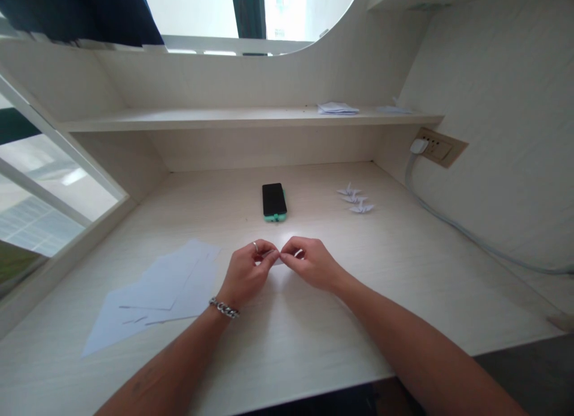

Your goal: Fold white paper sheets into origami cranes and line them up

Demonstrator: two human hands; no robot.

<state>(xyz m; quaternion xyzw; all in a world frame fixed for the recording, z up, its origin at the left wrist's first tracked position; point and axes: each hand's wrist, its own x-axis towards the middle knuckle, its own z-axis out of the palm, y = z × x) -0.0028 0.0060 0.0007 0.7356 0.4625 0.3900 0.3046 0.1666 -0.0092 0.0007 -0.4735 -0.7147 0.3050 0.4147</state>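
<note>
Both hands meet at the middle of the pale wooden desk (314,332). My left hand (246,272), with a ring and a chain bracelet, pinches one end of a small folded white paper (278,259). My right hand (309,262) pinches the other end, fingers curled tight. The paper is mostly hidden between the fingertips. Three finished white paper cranes (356,199) sit in a row further back to the right.
Loose white paper sheets (156,296) lie to the left. A black phone in a green case (274,201) rests behind the hands. A shelf holds more folded paper (337,109). A wall socket with a plug (433,146) and cable is at the right.
</note>
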